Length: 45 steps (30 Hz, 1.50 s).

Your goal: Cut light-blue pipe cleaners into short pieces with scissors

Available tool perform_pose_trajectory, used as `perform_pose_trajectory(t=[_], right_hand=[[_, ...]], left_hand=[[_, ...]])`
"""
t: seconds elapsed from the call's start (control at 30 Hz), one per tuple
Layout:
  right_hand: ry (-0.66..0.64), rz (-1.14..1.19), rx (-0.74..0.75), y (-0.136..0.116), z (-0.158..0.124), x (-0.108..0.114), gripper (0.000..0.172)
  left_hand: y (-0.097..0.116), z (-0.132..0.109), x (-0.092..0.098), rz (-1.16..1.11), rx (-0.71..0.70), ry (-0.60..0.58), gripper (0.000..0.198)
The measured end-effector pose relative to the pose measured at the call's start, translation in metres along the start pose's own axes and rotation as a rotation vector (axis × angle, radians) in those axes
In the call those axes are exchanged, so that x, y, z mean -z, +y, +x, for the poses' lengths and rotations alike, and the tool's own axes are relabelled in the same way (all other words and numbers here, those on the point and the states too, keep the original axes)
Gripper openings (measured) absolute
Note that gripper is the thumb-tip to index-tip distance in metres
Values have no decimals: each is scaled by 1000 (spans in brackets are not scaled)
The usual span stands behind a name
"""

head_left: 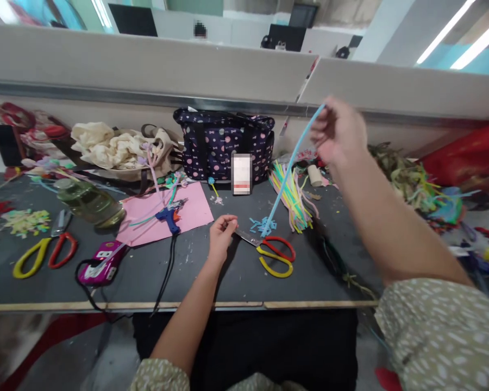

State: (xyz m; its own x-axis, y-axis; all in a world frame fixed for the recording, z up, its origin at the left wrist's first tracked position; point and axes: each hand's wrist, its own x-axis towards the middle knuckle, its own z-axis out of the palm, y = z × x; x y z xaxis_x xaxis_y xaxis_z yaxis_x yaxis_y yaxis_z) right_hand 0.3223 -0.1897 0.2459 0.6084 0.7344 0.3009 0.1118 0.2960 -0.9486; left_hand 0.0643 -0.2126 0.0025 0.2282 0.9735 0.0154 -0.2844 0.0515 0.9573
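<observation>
My right hand (338, 130) is raised at the right, its fingers closed on the top end of a long light-blue pipe cleaner (295, 155). The strip hangs down to a small pile of cut blue pieces (259, 224). Beside that pile lie scissors (276, 255) with one red and one yellow handle. My left hand (224, 233) is near the blade tip, fingers pressed together; whether they hold anything is too small to tell. Behind the scissors is a bundle of yellow, green and pink pipe cleaners (291, 198).
A blue glue gun (169, 217) rests on pink paper (198, 203). Left are a glass jar (90, 203), a second pair of scissors (35, 258) and a purple box (101, 266). A dotted bag (228, 144) stands at the back, a phone-like card (241, 174) before it.
</observation>
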Motion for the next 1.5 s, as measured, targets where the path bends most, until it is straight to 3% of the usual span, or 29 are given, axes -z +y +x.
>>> perform_pose_trajectory(t=[0.1, 0.27, 0.37, 0.5, 0.63, 0.8, 0.93, 1.27, 1.37, 1.5], right_hand=[[-48, 373, -304, 33, -46, -12, 23], [45, 482, -581, 102, -115, -30, 16], [121, 502, -676, 136, -148, -32, 17], [178, 460, -633, 158, -171, -23, 18], [115, 439, -537, 162, -178, -15, 22], [-96, 397, -507, 163, -184, -19, 29], [-170, 353, -513, 166, -184, -20, 31], [-108, 430, -517, 173, -170, 2, 36], [-87, 439, -500, 173, -166, 8, 35], [-24, 416, -456, 175, -161, 14, 35]], left_hand=[[1, -2, -2, 8, -53, -32, 34], [1, -6, -1, 26, -158, -45, 53], [5, -6, 0, -8, -187, -39, 57], [7, -5, 1, -56, -183, -25, 42], [2, -3, 2, -57, -139, 19, 40], [1, -5, 1, -22, -106, -57, 37], [3, -5, 1, -22, -92, -67, 35], [3, 5, 9, -227, -8, -21, 37], [5, 9, 14, -302, 14, 34, 38], [6, 13, 18, -266, -63, 138, 38]])
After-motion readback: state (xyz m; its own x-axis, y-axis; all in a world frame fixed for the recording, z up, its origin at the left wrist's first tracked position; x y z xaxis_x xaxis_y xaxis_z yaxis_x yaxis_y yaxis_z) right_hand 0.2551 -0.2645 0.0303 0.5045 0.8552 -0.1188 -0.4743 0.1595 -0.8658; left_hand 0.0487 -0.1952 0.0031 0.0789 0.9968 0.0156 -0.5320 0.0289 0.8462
